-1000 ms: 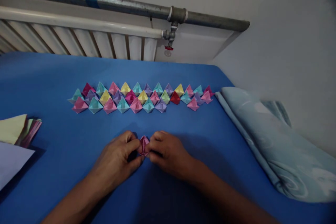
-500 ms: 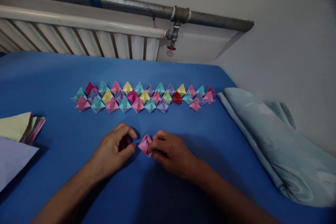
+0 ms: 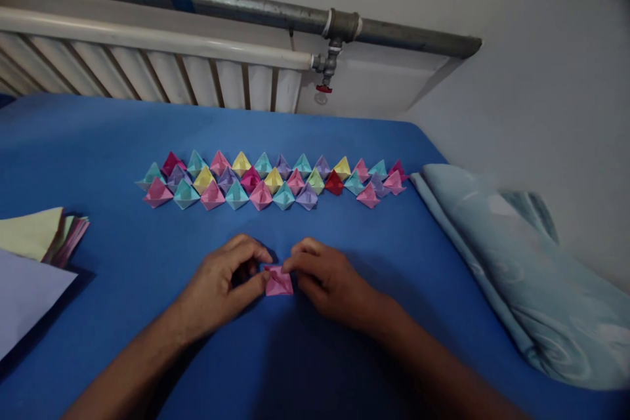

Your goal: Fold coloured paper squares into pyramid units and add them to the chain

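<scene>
A small pink folded paper with creases across its middle lies on the blue table, its outline now squarish. My left hand grips its left side, thumb on the near face and index finger at the upper left corner. From the other side, my right hand pinches the top right edge between thumb and fingers; the fingertips partly cover that corner. Beyond both hands stand rows of small folded paper boats in pink, teal, yellow, purple and red, with a gap in the front row toward the right.
A stack of coloured paper sheets lies at the left, with a lilac sheet in front. Folded light-blue fabric covers the right side of the blue table. A radiator and a metal pipe run behind.
The pink paper has turned from a diamond to a squarish position. My left hand has moved right and now touches it; my right hand has shifted to its upper edge.
</scene>
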Action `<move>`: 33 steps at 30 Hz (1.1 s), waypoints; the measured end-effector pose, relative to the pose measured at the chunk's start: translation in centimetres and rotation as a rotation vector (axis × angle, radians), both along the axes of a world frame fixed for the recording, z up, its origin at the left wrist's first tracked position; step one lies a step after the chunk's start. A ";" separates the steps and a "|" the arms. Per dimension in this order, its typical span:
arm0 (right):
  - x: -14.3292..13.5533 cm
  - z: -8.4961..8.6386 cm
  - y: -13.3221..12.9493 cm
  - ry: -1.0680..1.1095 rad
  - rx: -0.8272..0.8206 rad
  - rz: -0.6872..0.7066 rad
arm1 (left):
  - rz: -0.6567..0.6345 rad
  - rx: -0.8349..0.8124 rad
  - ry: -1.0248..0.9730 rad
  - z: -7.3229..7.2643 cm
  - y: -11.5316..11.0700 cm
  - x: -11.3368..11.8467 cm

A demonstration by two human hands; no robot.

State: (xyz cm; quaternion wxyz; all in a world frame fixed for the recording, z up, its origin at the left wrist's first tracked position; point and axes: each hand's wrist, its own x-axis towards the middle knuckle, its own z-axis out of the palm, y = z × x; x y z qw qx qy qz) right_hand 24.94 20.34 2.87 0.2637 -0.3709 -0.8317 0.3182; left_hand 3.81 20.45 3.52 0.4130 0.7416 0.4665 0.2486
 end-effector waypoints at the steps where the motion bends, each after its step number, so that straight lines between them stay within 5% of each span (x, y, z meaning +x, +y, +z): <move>1: 0.1 0.1 -0.2 0.033 -0.010 -0.043 | 0.005 -0.011 0.008 0.0 0.0 0.0; 6: 0.7 0.6 -1.7 0.065 -0.080 -0.182 | 0.032 -0.020 0.011 -0.1 0.1 -0.3; 17: 0.5 0.1 -2.3 0.029 -0.026 -0.067 | 0.029 0.005 0.018 -0.3 0.1 0.0; 23: 0.1 -0.2 -1.1 0.149 -0.095 -0.337 | 0.058 -0.020 0.105 0.2 0.1 -0.3; 28: -0.9 -0.8 0.6 0.027 -0.090 -0.152 | 0.056 0.071 0.370 0.6 -0.4 0.1; 33: -1.5 -0.8 1.1 -0.096 -0.025 -0.111 | 0.088 0.202 0.519 0.4 -1.5 1.3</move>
